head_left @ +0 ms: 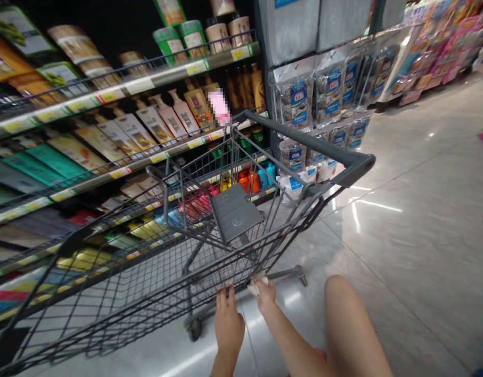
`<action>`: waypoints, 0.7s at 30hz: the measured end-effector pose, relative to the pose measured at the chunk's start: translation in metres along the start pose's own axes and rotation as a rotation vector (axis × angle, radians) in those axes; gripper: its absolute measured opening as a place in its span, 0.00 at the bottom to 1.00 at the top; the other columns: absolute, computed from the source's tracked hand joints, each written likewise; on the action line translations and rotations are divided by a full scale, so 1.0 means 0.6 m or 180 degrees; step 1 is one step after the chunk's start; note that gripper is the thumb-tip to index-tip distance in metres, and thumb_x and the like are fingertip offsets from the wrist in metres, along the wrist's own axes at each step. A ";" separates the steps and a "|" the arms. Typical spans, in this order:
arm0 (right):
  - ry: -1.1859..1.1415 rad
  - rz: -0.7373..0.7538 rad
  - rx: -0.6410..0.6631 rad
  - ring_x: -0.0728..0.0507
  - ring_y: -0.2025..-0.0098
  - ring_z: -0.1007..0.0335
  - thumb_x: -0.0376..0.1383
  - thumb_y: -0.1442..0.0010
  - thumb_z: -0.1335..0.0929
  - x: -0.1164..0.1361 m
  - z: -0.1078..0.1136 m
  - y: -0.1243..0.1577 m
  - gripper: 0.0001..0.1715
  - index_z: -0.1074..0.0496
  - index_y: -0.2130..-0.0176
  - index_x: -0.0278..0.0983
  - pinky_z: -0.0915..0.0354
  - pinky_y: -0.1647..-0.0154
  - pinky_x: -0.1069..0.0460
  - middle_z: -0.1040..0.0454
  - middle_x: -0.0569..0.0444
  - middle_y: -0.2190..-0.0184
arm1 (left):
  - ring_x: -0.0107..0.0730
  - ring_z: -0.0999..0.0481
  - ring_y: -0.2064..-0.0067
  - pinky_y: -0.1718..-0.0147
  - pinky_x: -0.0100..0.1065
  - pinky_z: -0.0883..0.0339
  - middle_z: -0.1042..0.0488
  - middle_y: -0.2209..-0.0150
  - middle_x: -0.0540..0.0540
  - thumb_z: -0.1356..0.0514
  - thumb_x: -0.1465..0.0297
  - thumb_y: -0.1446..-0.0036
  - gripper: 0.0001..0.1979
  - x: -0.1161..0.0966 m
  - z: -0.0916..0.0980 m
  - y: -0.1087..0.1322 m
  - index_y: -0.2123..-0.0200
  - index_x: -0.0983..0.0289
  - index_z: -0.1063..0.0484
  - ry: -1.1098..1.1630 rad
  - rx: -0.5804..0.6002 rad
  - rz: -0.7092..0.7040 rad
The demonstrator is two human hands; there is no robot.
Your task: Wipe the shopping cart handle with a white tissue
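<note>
A dark grey wire shopping cart (147, 293) stands in front of me, with a flat grey child-seat panel (236, 212) inside it. Low on the cart's near side, my right hand (267, 294) is closed on a crumpled white wipe (258, 286), which lies against the lower frame and wires. Beside it, my left hand (228, 322) has its fingers stretched up at the bottom wires of the basket; whether they press on the wires is hard to make out. A caster wheel (194, 330) is left of that hand.
Behind the cart runs a shelf (155, 84) of bottles and jars. Packs of metal scourers (298, 99) hang at its end. Grey tiled floor (414, 246) stretches to the right, and my bent knee (343, 309) rises in the foreground.
</note>
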State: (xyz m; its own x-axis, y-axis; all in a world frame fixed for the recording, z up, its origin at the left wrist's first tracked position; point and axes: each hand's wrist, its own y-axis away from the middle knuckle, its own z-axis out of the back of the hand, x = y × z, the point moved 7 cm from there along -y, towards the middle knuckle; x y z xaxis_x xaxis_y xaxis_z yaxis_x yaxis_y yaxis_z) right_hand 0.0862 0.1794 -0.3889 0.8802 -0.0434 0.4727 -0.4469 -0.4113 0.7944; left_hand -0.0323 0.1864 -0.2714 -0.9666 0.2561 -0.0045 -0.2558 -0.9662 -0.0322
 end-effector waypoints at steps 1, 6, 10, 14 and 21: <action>0.0036 -0.0034 -0.0036 0.50 0.84 0.35 0.29 0.71 0.27 -0.007 0.002 -0.006 0.19 0.40 0.78 0.39 0.36 0.81 0.55 0.34 0.66 0.87 | 0.43 0.50 0.33 0.40 0.41 0.45 0.44 0.36 0.63 0.51 0.88 0.54 0.40 0.001 0.000 -0.001 0.36 0.65 0.49 0.0012 0.0071 -0.0004; 0.0229 -0.0299 -0.0175 0.51 0.86 0.38 0.30 0.62 0.26 -0.047 0.010 -0.021 0.18 0.40 0.79 0.38 0.39 0.84 0.55 0.36 0.66 0.88 | 0.45 0.50 0.34 0.41 0.41 0.42 0.44 0.36 0.64 0.52 0.88 0.54 0.40 -0.002 0.003 -0.003 0.36 0.66 0.49 0.0032 0.0181 -0.0083; 0.0309 -0.0517 -0.0158 0.54 0.85 0.39 0.36 0.44 0.31 -0.073 0.001 -0.017 0.15 0.37 0.77 0.35 0.39 0.82 0.58 0.37 0.65 0.86 | 0.45 0.49 0.34 0.42 0.42 0.42 0.43 0.37 0.64 0.51 0.87 0.55 0.41 -0.003 0.000 -0.002 0.36 0.65 0.50 0.0020 0.0122 -0.0005; 0.0282 -0.0509 0.0039 0.51 0.84 0.36 0.28 0.56 0.28 -0.065 -0.013 -0.007 0.14 0.38 0.80 0.36 0.36 0.81 0.55 0.35 0.63 0.87 | 0.45 0.48 0.34 0.42 0.40 0.42 0.44 0.37 0.65 0.51 0.87 0.55 0.40 -0.007 0.002 -0.005 0.36 0.67 0.48 0.0094 0.0147 0.0055; 0.0168 -0.0366 0.0246 0.50 0.86 0.38 0.26 0.65 0.34 -0.022 -0.033 0.008 0.13 0.43 0.84 0.39 0.35 0.81 0.53 0.38 0.64 0.90 | 0.44 0.48 0.34 0.42 0.38 0.42 0.42 0.38 0.65 0.52 0.89 0.56 0.40 -0.013 0.019 -0.008 0.37 0.68 0.46 0.0113 0.0272 0.0113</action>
State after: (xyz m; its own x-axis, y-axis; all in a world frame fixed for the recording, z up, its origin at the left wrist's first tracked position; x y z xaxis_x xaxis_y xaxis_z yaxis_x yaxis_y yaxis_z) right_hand 0.0691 0.1963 -0.3840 0.9143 0.0551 0.4014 -0.3283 -0.4797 0.8137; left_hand -0.0237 0.1888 -0.2595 -0.9744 0.2211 -0.0397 -0.2231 -0.9733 0.0541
